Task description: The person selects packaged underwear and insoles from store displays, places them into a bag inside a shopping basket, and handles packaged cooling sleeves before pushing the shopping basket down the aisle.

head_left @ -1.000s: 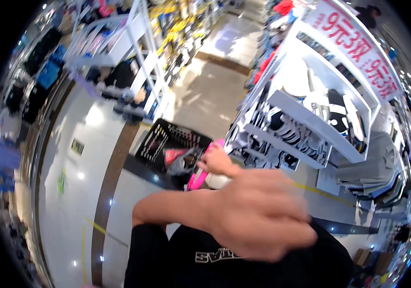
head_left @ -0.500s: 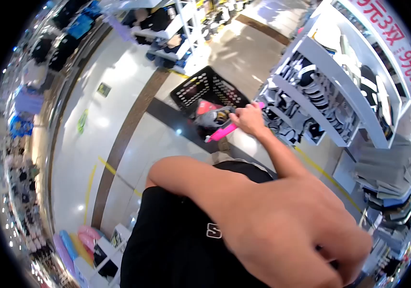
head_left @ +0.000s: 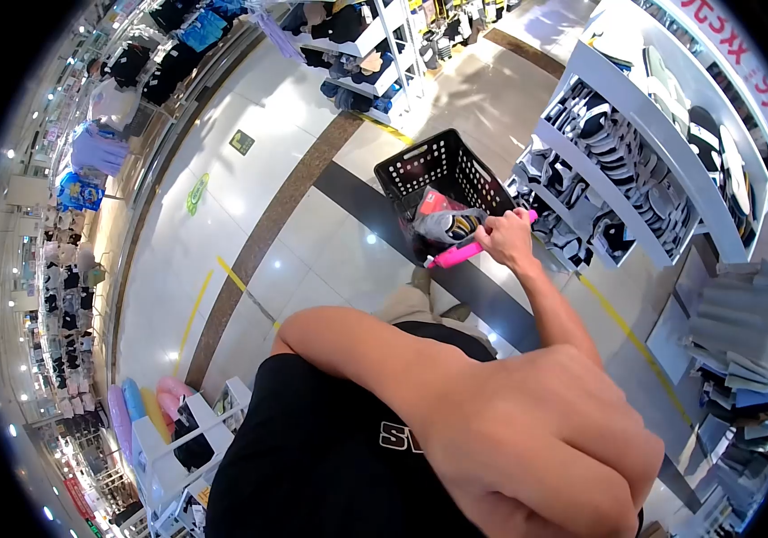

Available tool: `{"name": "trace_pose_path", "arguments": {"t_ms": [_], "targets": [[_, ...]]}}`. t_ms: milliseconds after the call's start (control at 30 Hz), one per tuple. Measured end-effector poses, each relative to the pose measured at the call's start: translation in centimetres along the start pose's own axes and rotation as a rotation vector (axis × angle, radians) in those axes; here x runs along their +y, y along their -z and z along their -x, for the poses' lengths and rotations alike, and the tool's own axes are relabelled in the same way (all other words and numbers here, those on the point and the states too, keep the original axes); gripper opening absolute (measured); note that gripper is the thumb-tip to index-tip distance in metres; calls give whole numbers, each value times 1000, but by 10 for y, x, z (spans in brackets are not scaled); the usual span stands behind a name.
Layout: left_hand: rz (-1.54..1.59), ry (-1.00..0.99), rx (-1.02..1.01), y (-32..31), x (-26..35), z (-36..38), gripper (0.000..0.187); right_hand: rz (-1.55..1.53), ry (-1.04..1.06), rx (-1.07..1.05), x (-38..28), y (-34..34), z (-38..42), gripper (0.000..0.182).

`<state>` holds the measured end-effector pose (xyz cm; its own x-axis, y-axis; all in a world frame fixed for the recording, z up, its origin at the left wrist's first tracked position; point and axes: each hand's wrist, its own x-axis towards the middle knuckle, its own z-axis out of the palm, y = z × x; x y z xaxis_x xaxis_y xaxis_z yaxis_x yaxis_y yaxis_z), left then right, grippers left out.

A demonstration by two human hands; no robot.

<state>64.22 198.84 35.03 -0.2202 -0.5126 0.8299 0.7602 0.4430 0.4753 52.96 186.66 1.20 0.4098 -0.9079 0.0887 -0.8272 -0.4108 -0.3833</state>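
My right hand [head_left: 506, 238] is closed around the bright pink handle [head_left: 458, 255] of a black shopping basket [head_left: 472, 166], which has perforated walls and hangs tilted low over the floor. Inside lie a red package [head_left: 438, 202] and a grey, dark-striped item [head_left: 452, 225] whose kind I cannot make out. Bent across my chest, my left arm brings my left hand [head_left: 554, 439] very near the camera. Its fingers are curled into a fist, and anything inside them is hidden. Part of my right forearm is behind it.
A white shelf unit [head_left: 594, 154] with packed socks or similar goods stands close on the right. Folded grey clothes [head_left: 742, 314] are stacked beyond it. Another white rack [head_left: 373, 45] is ahead. Pool-float-like tubes [head_left: 137, 412] rest at lower left. Yellow tape [head_left: 630, 341] marks the tiled floor.
The view has shifted, so the basket and my right hand appear farther right and slightly lower. My right hand keeps hold of the handle. My left fist remains near the camera.
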Motion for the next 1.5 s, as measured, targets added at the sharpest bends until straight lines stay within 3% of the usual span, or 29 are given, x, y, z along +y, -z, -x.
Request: {"name": "trace_pose_path", "arguments": {"t_ms": [67, 167, 267, 300, 400, 500, 567, 600, 667, 733, 867, 933, 1000, 1167, 1267, 1500], "targets": [[-152, -150, -34, 1, -3, -1, 19, -13, 26, 2, 5, 2, 8, 30], [-261, -150, -18, -2, 6, -2, 19, -6, 85, 10, 19, 4, 15, 28], [-410, -300, 13, 2, 15, -8, 18, -3, 113, -41, 26, 10, 13, 27], [-478, -465, 43, 4, 8, -7, 19, -6, 114, -68, 28, 11, 10, 27], [-468, -456, 6, 24, 28, -4, 16, -11, 180, -11, 31, 13, 3, 26], [-322, -69, 49, 47, 49, 20, 6, 26, 172, -83, 35, 16, -12, 26], [-548, 106, 83, 82, 31, 41, 11, 49, 222, -76, 48, 3, -26, 28], [-818, 192, 170, 90, 15, 47, 14, 153, 255, 48, 55, -15, -29, 27], [-777, 558, 393, 124, -43, 102, 17, -249, 207, 47, 63, -26, -42, 30], [-997, 816, 345, 159, -81, 164, 24, 207, 279, -69, 42, -4, -54, 34], [-954, 1017, 418, 189, -137, 268, 47, 132, 179, 15, 9, -5, -78, 37], [-924, 1170, 428, 187, -145, 282, 62, 96, 160, 1, -4, -3, -86, 40], [-1030, 1126, 386, 185, -144, 284, 72, 89, 185, 52, -11, -10, -98, 38], [-898, 1238, 547, 228, -140, 274, 54, 68, 203, 28, -38, -27, -130, 36], [-875, 1202, 477, 283, -161, 296, 42, 69, 226, 43, -62, -41, -153, 36], [-975, 1153, 525, 360, -94, 305, 30, 103, 289, 55, -136, -77, -215, 38]]}}
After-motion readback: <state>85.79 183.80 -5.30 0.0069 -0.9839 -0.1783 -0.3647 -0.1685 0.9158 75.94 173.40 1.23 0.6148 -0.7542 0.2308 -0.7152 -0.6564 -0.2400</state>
